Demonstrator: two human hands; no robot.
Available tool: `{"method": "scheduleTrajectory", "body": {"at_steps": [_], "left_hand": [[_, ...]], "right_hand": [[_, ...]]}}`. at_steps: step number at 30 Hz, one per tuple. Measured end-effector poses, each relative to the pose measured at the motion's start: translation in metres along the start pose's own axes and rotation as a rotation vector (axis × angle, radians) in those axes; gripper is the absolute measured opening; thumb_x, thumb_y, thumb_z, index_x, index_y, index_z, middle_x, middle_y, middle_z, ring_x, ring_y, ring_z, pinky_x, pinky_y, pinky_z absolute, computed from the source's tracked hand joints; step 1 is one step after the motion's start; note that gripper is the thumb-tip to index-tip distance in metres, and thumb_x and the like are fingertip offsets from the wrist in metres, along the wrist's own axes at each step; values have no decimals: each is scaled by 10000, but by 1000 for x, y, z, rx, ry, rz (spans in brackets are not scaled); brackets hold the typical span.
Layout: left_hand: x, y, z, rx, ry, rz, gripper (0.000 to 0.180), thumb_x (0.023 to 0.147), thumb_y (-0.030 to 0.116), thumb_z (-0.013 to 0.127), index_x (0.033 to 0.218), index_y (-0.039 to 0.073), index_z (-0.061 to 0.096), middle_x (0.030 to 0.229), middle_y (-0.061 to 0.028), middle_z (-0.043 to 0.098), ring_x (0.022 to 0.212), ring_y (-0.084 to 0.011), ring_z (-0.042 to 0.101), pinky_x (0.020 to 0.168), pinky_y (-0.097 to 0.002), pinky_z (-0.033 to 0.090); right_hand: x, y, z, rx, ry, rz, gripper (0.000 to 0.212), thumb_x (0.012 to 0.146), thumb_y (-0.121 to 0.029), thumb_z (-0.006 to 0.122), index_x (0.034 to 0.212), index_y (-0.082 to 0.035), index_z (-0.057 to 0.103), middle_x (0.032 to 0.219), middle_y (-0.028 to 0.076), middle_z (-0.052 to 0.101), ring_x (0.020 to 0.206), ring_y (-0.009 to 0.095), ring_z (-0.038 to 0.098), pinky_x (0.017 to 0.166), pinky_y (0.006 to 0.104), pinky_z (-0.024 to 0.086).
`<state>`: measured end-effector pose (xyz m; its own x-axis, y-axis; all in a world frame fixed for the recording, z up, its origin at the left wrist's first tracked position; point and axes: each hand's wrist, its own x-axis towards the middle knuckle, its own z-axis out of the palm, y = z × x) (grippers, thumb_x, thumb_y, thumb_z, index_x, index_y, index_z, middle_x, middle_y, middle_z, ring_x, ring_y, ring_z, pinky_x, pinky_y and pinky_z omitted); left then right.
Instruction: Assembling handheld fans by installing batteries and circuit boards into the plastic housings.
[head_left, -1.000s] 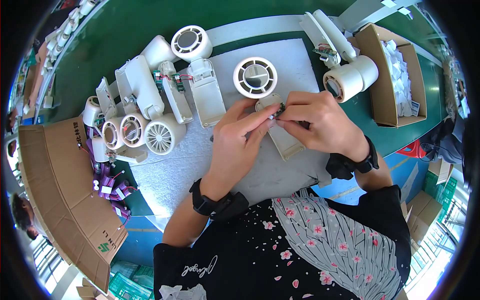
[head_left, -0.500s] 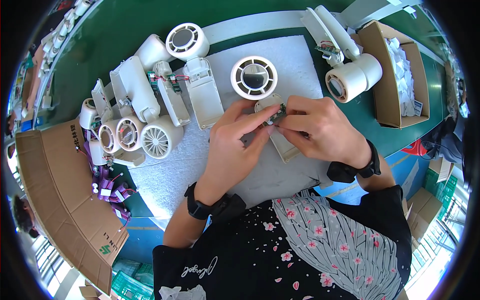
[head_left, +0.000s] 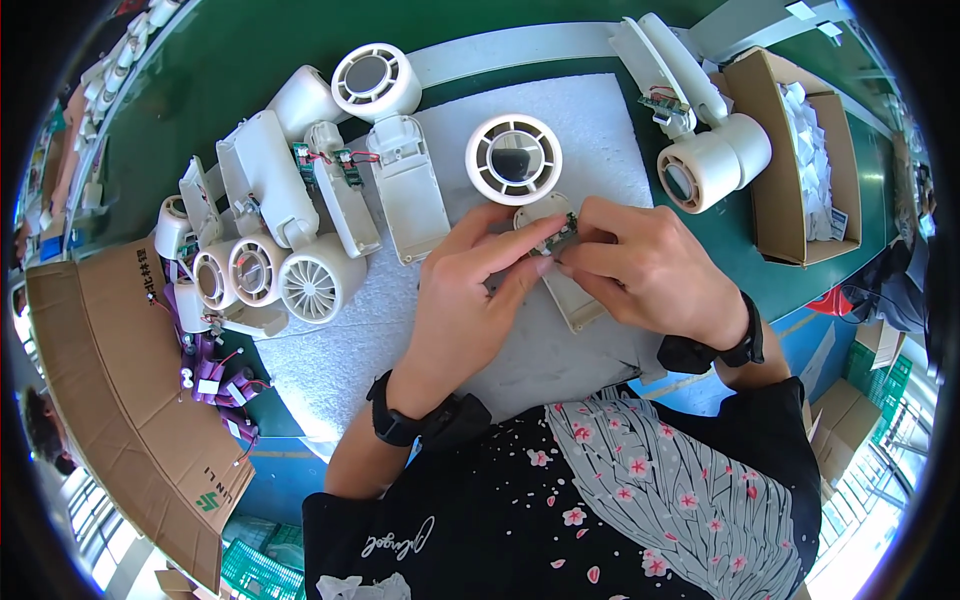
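Note:
A small green circuit board (head_left: 566, 227) is pinched between the thumb and fingers of my left hand (head_left: 462, 300). It sits over the open white handle shell (head_left: 574, 302) of a handheld fan, whose round fan head (head_left: 514, 160) lies just beyond my fingers. My right hand (head_left: 655, 265) comes in from the right, thumb and fingertips closed together against the board's near edge. Whatever is between those right fingertips is too small and covered to make out. Both hands meet over the shell, hiding part of it.
A white foam sheet (head_left: 590, 120) covers the green table (head_left: 480, 25). Several opened fan bodies (head_left: 270, 180) crowd its left side, near purple battery cells (head_left: 215, 380) and a cardboard box (head_left: 130, 380). At right are another fan (head_left: 715, 160) and a carton (head_left: 765, 215) of white pieces.
The whole view has shifted slightly. Both hands keep nearly the same hold over the shell, with only small finger movement at the circuit board.

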<state>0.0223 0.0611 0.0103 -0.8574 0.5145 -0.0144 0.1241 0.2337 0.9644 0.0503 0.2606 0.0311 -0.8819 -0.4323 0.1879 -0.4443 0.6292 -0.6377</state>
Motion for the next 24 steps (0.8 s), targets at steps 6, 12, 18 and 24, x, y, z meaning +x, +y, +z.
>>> {"method": "scheduleTrajectory", "body": {"at_steps": [6,12,18,24], "left_hand": [[0,0,-2,38,-50,-1,366,842,-14,666,1200,61,651,1198,-146,583,914,-183,654,774,-269,528],[1,0,-1,27,-31,49,396,813,-26,658,1195,78,656,1148,-145,593,875,-200,665,748,-288,532],[0,-1,1,51,8,66,388,799,-16,656,1169,97,669,1048,-139,607,832,-231,678,696,-316,532],[2,-1,1,67,14,95,383,802,-20,649,1166,94,669,1039,-141,610,831,-235,678,699,-316,532]], "right_hand": [[1,0,-2,35,-12,26,92,699,6,736,746,-14,660,767,74,514,578,227,563,503,333,450],[2,2,-1,110,11,21,97,699,34,732,759,2,662,784,80,523,560,210,542,495,325,431],[2,1,-2,145,-5,53,82,708,43,720,752,8,661,790,81,529,556,202,534,490,314,420],[3,0,-4,185,-31,111,58,736,-14,694,733,8,641,815,95,541,586,268,577,535,362,456]]}}
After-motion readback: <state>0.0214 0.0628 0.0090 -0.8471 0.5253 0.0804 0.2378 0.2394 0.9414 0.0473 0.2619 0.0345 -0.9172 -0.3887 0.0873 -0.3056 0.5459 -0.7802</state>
